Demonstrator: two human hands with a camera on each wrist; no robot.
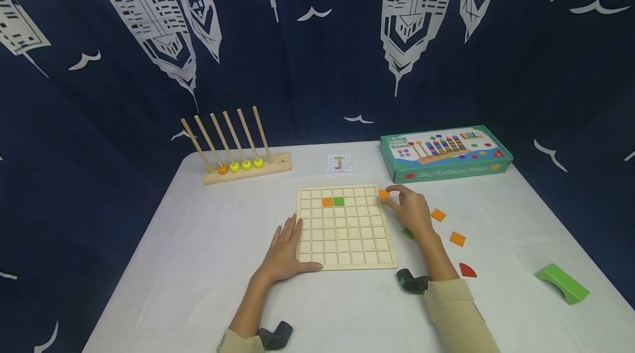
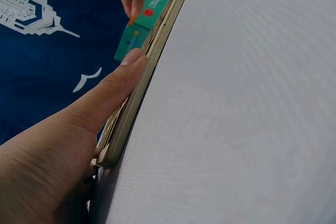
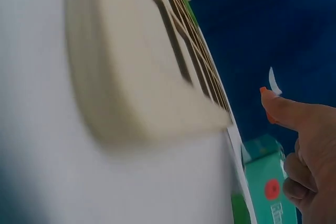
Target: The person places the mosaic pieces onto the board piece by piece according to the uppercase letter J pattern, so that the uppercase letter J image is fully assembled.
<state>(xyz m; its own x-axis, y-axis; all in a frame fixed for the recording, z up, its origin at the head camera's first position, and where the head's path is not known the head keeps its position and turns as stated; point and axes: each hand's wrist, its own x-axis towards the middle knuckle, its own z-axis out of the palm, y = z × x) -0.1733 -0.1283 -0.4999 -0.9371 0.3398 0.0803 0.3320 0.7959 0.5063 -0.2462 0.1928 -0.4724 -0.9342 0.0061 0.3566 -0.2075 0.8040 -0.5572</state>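
Observation:
A pale wooden grid board [image 1: 342,231] lies on the table, with an orange square tile [image 1: 327,202] and a green square tile [image 1: 339,201] side by side in its second row. My left hand [image 1: 284,253] rests with straight fingers along the board's left edge, its thumb [image 2: 118,85] on the near edge. At the board's upper right edge, my right hand [image 1: 410,210] pinches another orange square tile [image 1: 384,194] between thumb and fingers. A green tile [image 1: 408,233] lies under the right wrist, partly hidden.
Two orange tiles [image 1: 457,239], a red quarter-round piece [image 1: 467,270] and a green arch block [image 1: 563,283] lie to the right. Behind the board are a pegged wooden stand [image 1: 248,171] with beads, a small pattern card [image 1: 339,163] and a green game box [image 1: 446,154].

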